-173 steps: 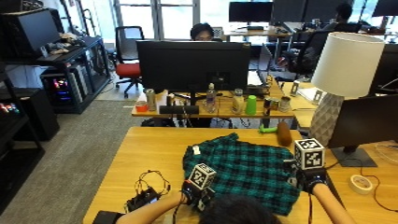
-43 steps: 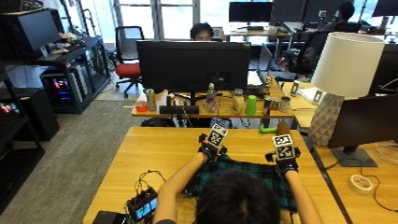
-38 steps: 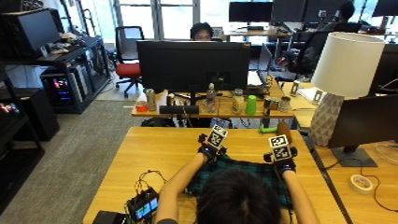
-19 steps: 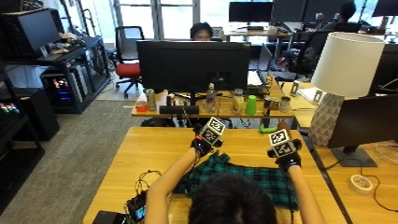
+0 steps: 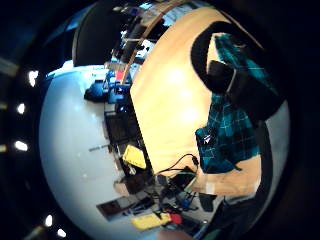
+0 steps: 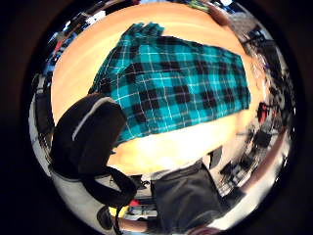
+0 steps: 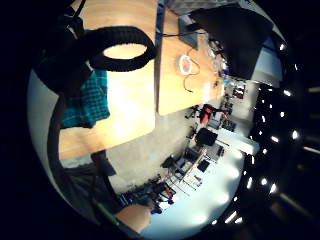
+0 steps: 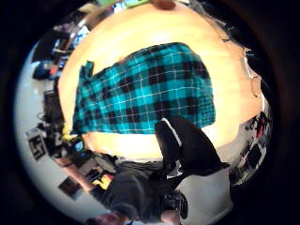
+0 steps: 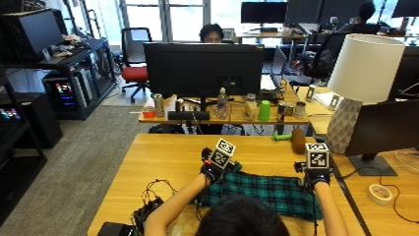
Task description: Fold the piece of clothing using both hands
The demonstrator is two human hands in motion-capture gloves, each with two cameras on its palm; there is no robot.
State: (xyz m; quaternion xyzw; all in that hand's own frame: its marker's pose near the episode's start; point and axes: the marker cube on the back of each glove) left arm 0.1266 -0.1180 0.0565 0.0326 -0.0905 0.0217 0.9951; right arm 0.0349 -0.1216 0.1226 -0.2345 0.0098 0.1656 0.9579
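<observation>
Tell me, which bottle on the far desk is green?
The green bottle, standing under the big monitor's right end; the bottles beside it look clear or silvery.

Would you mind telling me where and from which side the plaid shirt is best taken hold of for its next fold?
Probably at its two far corners, coming from above. The shirt lies flat on the table as a wide band, and the left hand and right hand are already over those corners. Pinching the far edge there would let both draw it evenly toward the person.
</observation>
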